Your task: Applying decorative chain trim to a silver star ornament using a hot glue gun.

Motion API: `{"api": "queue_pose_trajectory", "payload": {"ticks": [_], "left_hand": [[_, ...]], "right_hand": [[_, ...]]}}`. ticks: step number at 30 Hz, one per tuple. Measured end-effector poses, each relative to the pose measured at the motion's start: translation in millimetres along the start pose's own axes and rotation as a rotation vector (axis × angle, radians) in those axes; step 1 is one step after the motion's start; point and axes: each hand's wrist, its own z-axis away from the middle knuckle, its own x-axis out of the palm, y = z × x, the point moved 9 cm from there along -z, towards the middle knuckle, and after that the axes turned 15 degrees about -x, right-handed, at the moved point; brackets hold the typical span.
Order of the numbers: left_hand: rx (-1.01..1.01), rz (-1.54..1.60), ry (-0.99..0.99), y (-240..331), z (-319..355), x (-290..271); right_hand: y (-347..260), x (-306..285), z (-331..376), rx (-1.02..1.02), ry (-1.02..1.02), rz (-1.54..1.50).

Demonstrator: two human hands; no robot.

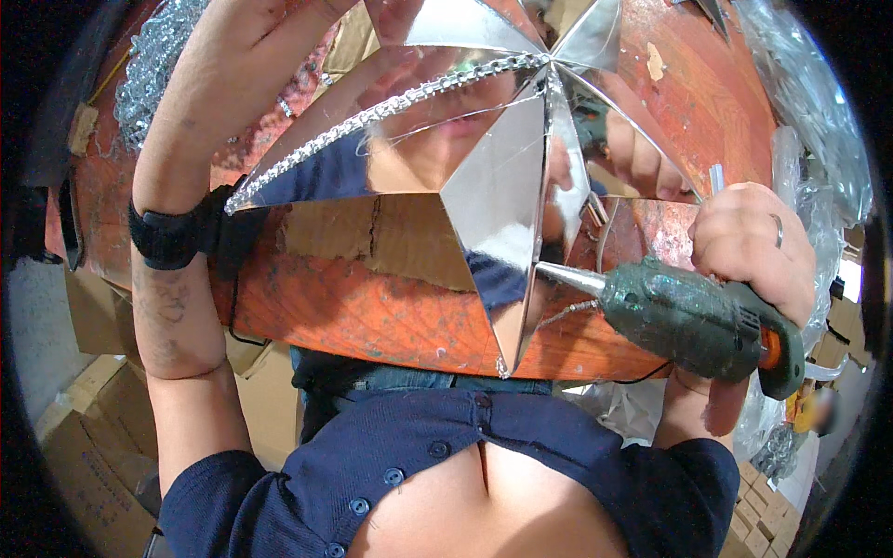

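1. Table (391, 316): orange, worn, lies under the star.
2. Star (484, 186): mirrored, held tilted over the table so its lower ridge faces the nozzle.
3. Glue gun (693, 321): right of the star, tip touching that ridge.
4. Right hand (749, 246): fingers wrapped around the gun's grip.
5. Left hand (279, 19): above the star, cut off; finger state unclear.

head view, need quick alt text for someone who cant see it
The right hand holds a green hot glue gun, its metal nozzle touching a ridge of a large mirrored star trimmed with a crystal bead strip. The left hand, mostly out of frame, steadies the star over an orange wooden table.
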Motion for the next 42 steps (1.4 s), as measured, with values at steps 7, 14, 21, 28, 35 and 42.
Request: {"api": "queue_pose_trajectory", "payload": {"ticks": [7,14,21,28,35,42], "left_hand": [[-0.109,0.293,-0.018,-14.0,2.8,5.8],[-0.115,0.161,-0.012,-14.2,2.9,2.6],[-0.448,0.31,-0.3,-6.5,55.9,-39.8],[-0.809,0.575,-0.484,71.6,116.5,-31.9],[-1.116,1.181,-0.423,87.3,138.3,108.7],[-0.945,1.372,-0.535,92.6,138.5,119.2]], "right_hand": [[-13.3,8.5,-11.2,-0.055,0.028,-0.055],[-30.5,-0.3,-10.7,-0.128,0.034,0.005],[-40.2,6.1,-4.0,-0.037,0.247,-0.066],[-35.2,10.9,21.7,-0.092,0.183,-0.151],[-35.0,16.9,28.1,0.046,0.565,-0.086],[-29.6,25.1,37.3,0.319,0.725,-0.085]]}}
